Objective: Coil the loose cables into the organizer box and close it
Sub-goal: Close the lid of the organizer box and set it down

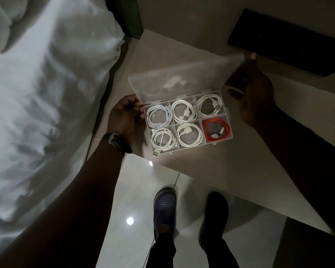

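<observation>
A clear plastic organizer box with several compartments sits on a pale wooden table. Each compartment holds a coiled cable: white cables in most, an orange cable in the front right one. The translucent lid stands raised behind the box. My left hand grips the box's left end near the hinge corner. My right hand holds the lid's right edge, with a fingertip at its top corner.
A bed with white bedding fills the left. A black flat object lies at the table's far right. Below the table edge are a glossy floor and my two feet in shoes.
</observation>
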`<action>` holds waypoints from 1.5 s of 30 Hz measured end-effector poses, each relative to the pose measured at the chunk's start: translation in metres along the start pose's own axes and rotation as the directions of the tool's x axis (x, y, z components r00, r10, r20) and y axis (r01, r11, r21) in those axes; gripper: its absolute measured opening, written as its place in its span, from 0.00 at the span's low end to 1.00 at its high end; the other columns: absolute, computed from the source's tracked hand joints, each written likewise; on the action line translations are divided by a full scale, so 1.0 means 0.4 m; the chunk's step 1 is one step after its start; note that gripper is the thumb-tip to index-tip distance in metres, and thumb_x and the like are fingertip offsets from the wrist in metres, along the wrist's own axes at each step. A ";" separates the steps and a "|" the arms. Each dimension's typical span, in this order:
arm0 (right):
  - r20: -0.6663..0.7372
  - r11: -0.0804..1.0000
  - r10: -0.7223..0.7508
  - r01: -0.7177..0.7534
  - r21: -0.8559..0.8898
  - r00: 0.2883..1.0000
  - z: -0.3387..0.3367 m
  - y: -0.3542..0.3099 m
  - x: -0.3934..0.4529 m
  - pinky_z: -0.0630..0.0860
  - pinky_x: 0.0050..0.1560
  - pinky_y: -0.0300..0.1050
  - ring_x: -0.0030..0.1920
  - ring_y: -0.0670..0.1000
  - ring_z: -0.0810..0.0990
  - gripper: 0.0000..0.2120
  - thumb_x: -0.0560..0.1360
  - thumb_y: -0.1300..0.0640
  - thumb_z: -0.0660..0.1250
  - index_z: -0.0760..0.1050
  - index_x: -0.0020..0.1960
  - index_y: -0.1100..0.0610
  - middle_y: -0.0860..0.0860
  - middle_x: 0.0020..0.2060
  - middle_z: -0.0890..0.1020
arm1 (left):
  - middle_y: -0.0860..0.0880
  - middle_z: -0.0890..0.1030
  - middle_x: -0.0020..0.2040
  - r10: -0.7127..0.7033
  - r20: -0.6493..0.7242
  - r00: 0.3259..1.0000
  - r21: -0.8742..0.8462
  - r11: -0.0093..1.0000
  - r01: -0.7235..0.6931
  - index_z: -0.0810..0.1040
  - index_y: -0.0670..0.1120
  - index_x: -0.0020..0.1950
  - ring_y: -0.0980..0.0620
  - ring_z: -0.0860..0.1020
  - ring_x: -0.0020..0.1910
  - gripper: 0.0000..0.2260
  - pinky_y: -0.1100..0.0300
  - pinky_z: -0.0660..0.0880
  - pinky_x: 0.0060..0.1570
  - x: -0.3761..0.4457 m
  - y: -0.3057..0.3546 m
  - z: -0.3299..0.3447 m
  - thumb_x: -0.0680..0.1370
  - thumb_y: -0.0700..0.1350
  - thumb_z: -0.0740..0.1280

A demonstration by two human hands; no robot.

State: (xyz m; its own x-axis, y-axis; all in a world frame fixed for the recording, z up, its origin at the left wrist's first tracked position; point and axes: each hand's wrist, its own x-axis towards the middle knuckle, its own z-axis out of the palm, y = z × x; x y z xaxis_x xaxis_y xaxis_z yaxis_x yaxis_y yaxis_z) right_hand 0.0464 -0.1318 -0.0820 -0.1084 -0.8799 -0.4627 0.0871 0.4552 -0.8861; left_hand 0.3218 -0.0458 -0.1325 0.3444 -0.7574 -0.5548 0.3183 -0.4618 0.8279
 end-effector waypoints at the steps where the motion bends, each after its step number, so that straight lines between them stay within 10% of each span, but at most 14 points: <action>1: 0.012 1.000 -0.017 0.017 -0.016 1.000 -0.016 0.015 -0.016 0.76 0.52 0.47 0.48 0.49 0.83 0.17 0.81 0.43 0.58 0.81 0.45 0.49 0.46 0.42 0.85 | 0.46 0.81 0.43 -0.015 -0.004 1.000 -0.027 1.000 0.015 0.81 0.45 0.45 0.49 0.77 0.38 0.16 0.61 0.75 0.38 -0.010 -0.001 -0.007 0.74 0.28 0.58; 8: 0.298 0.901 -0.149 0.253 -0.351 0.943 -0.118 0.146 -0.087 0.74 0.55 0.39 0.59 0.42 0.79 0.19 0.75 0.44 0.68 0.77 0.64 0.49 0.42 0.59 0.81 | 0.45 0.78 0.67 0.169 0.218 0.961 0.360 0.902 -0.240 0.80 0.46 0.65 0.52 0.76 0.67 0.20 0.52 0.71 0.70 -0.086 -0.046 -0.060 0.73 0.41 0.65; 12: 0.617 0.440 -0.134 0.604 -0.665 0.776 -0.157 0.187 -0.093 0.61 0.73 0.46 0.78 0.47 0.57 0.49 0.63 0.33 0.71 0.57 0.78 0.45 0.42 0.78 0.58 | 0.58 0.49 0.78 0.114 0.496 0.861 0.661 0.594 -0.459 0.51 0.60 0.80 0.67 0.50 0.78 0.53 0.72 0.59 0.71 -0.129 -0.082 -0.070 0.62 0.66 0.76; 19: 0.678 0.206 -0.157 0.696 -0.688 0.718 -0.176 0.222 -0.083 0.61 0.72 0.52 0.79 0.49 0.47 0.52 0.66 0.45 0.78 0.47 0.79 0.43 0.44 0.80 0.50 | 0.41 0.36 0.81 0.159 0.532 0.831 0.738 0.395 -0.548 0.42 0.43 0.81 0.45 0.45 0.81 0.65 0.58 0.57 0.74 -0.165 -0.095 -0.037 0.58 0.66 0.75; 27: 0.676 0.196 -0.220 0.710 -0.676 0.704 -0.168 0.239 -0.086 0.61 0.72 0.51 0.79 0.50 0.48 0.50 0.67 0.48 0.78 0.52 0.79 0.50 0.46 0.80 0.51 | 0.35 0.40 0.81 0.237 0.618 0.750 0.715 0.228 -0.661 0.52 0.43 0.81 0.37 0.55 0.79 0.50 0.44 0.71 0.69 -0.165 -0.119 -0.041 0.70 0.71 0.65; 45: 0.686 0.147 -0.192 0.712 -0.687 0.702 -0.148 0.248 -0.104 0.56 0.76 0.57 0.80 0.56 0.44 0.48 0.71 0.44 0.73 0.48 0.80 0.55 0.52 0.80 0.47 | 0.32 0.45 0.80 0.207 0.616 0.760 0.779 -0.023 -0.626 0.51 0.44 0.81 0.32 0.52 0.79 0.47 0.39 0.64 0.71 -0.177 -0.144 -0.021 0.73 0.71 0.62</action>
State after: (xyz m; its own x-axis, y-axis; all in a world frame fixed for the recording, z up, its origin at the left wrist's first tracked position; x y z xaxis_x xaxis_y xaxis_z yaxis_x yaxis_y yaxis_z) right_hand 0.0008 -0.0418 -0.1523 0.5866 -0.7983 -0.1361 -0.7446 -0.4656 -0.4782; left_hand 0.2865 0.0385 -0.1417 -0.2170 -0.9555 -0.1996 -0.9112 0.1250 0.3926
